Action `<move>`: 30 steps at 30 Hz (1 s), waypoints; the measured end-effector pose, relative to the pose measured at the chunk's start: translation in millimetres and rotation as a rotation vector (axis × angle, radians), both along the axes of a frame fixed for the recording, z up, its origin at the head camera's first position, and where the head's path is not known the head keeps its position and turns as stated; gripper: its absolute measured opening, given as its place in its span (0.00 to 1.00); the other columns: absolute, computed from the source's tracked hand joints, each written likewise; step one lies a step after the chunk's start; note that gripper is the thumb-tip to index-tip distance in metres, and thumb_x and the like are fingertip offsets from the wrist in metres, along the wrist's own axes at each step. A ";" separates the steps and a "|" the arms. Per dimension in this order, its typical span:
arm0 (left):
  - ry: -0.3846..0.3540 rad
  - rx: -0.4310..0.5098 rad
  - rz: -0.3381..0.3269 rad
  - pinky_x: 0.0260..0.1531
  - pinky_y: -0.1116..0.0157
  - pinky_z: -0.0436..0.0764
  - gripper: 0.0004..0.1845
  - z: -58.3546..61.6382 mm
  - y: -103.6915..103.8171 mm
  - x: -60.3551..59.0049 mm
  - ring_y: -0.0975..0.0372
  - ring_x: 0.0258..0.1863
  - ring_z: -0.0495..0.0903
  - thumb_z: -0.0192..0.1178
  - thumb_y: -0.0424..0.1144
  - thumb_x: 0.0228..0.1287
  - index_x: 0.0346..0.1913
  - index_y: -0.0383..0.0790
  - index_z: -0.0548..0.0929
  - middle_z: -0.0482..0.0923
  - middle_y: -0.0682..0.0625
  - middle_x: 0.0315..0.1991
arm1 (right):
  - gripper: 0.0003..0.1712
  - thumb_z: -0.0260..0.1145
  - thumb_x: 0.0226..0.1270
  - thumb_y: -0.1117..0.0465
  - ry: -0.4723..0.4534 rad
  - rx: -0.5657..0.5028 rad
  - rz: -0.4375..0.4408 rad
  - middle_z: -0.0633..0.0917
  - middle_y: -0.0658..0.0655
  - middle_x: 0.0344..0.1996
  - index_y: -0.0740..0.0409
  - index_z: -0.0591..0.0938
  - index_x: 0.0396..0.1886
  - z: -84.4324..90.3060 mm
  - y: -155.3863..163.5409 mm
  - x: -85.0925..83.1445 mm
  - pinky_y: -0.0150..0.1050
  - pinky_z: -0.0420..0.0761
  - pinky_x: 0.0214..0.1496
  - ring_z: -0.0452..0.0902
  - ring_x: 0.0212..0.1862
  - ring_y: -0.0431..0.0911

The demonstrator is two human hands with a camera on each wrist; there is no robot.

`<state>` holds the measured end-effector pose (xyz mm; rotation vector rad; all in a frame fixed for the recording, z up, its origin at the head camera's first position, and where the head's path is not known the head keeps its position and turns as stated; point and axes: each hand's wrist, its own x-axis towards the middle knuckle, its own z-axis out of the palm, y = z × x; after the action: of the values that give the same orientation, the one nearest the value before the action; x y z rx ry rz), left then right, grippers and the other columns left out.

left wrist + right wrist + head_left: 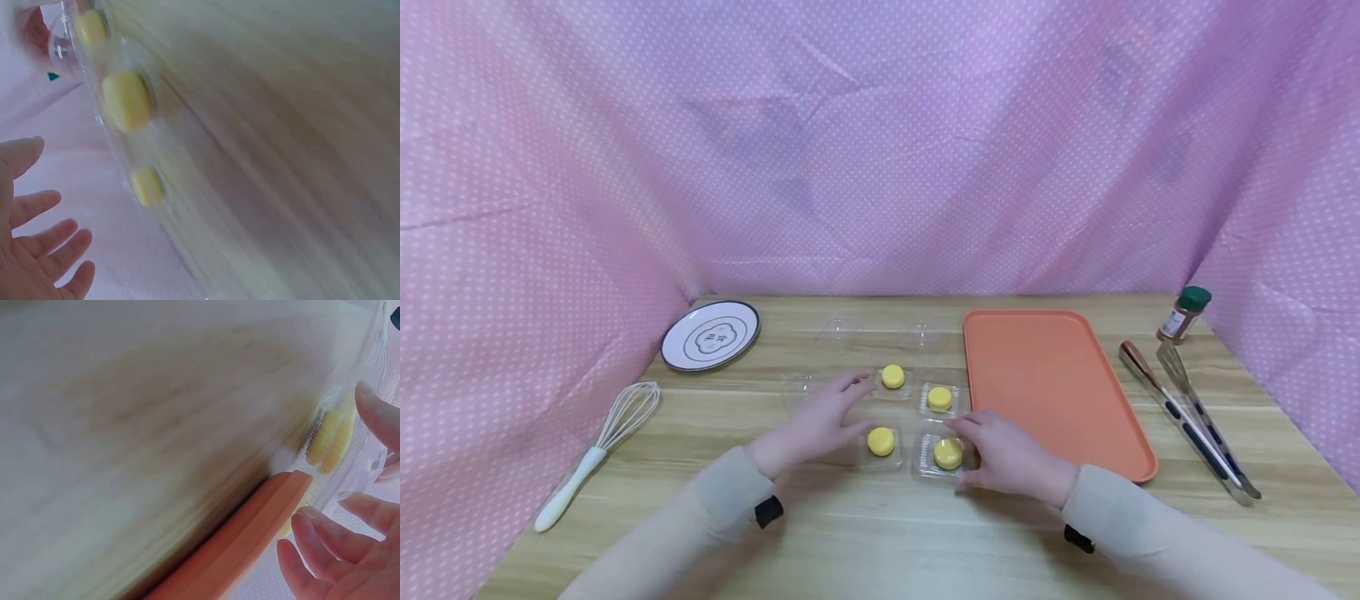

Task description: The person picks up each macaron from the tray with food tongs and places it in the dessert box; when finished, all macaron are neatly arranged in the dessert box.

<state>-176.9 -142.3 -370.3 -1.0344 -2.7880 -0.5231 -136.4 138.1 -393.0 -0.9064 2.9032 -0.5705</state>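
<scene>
Several yellow macarons sit in small clear plastic trays in the middle of the table. My right hand point(1007, 454) holds a clear domed lid, thumb and fingertips at its edges, over the near-right macaron point(947, 454). In the right wrist view the thumb and fingers stand around this clear plastic, beside its macaron point(329, 442). My left hand point(823, 417), fingers spread and holding nothing, hovers left of the near-left macaron point(881, 442) and the far-left macaron point(892, 377). Behind the lidded one lies another macaron point(939, 398) in its tray.
Clear domed lids, including one lid point(921, 335), lie farther back. An orange tray point(1052, 383) is right of the macarons. A whisk point(598, 450) and white plate point(715, 337) lie left; tongs point(1187, 425) and a green-capped spice jar point(1183, 314) are far right.
</scene>
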 end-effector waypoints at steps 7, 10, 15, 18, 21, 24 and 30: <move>0.063 0.012 0.091 0.61 0.44 0.69 0.32 -3.5 -27.2 -6.2 0.41 0.60 0.70 0.67 0.42 0.57 0.62 0.33 0.71 0.67 0.30 0.62 | 0.46 0.79 0.40 0.48 0.016 0.000 0.013 0.80 0.60 0.49 0.63 0.75 0.59 1.4 -0.3 -0.7 0.49 0.80 0.51 0.76 0.48 0.50; 0.073 0.013 0.136 0.61 0.43 0.69 0.32 -3.9 -37.6 -9.6 0.40 0.59 0.69 0.68 0.42 0.56 0.63 0.34 0.71 0.66 0.29 0.62 | 0.46 0.79 0.40 0.48 0.008 -0.001 0.005 0.79 0.60 0.50 0.63 0.75 0.60 1.0 -0.1 -1.0 0.49 0.79 0.52 0.75 0.49 0.50; 0.075 0.000 0.179 0.61 0.41 0.68 0.33 -7.7 -50.0 -14.0 0.38 0.59 0.69 0.68 0.42 0.56 0.63 0.35 0.71 0.66 0.29 0.62 | 0.47 0.79 0.40 0.47 -0.007 -0.003 -0.006 0.79 0.62 0.52 0.62 0.74 0.60 0.7 0.0 -1.0 0.50 0.79 0.55 0.75 0.51 0.52; 0.063 -0.019 0.189 0.62 0.40 0.66 0.34 -11.0 -55.7 -16.4 0.38 0.60 0.68 0.68 0.43 0.56 0.65 0.36 0.69 0.65 0.29 0.62 | 0.46 0.80 0.40 0.48 0.003 0.000 -0.001 0.79 0.62 0.51 0.63 0.74 0.60 0.2 0.3 -1.4 0.50 0.79 0.55 0.75 0.51 0.53; 0.043 -0.031 0.204 0.62 0.40 0.65 0.35 -14.5 -61.3 -18.7 0.38 0.61 0.67 0.67 0.43 0.56 0.66 0.38 0.69 0.64 0.28 0.63 | 0.46 0.80 0.40 0.48 0.011 -0.002 0.003 0.79 0.61 0.51 0.63 0.75 0.59 0.2 0.2 -1.3 0.50 0.79 0.54 0.76 0.51 0.52; 0.038 -0.043 0.206 0.62 0.40 0.66 0.34 -17.8 -67.1 -20.4 0.38 0.60 0.68 0.67 0.44 0.57 0.65 0.37 0.69 0.65 0.28 0.62 | 0.46 0.79 0.40 0.47 0.020 0.000 0.013 0.80 0.60 0.50 0.63 0.75 0.59 0.0 0.0 -0.9 0.49 0.79 0.54 0.76 0.50 0.51; 0.034 -0.091 0.158 0.58 0.41 0.71 0.32 -22.3 -74.7 -20.7 0.39 0.56 0.72 0.66 0.43 0.57 0.64 0.34 0.71 0.70 0.30 0.59 | 0.45 0.79 0.41 0.48 0.014 -0.009 0.019 0.80 0.60 0.50 0.63 0.75 0.59 0.1 1.2 -0.6 0.49 0.79 0.53 0.76 0.50 0.51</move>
<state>-197.6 -217.1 -392.6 -0.8206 -2.8550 -0.3583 -137.0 139.3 -392.9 -0.9418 2.9030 -0.5784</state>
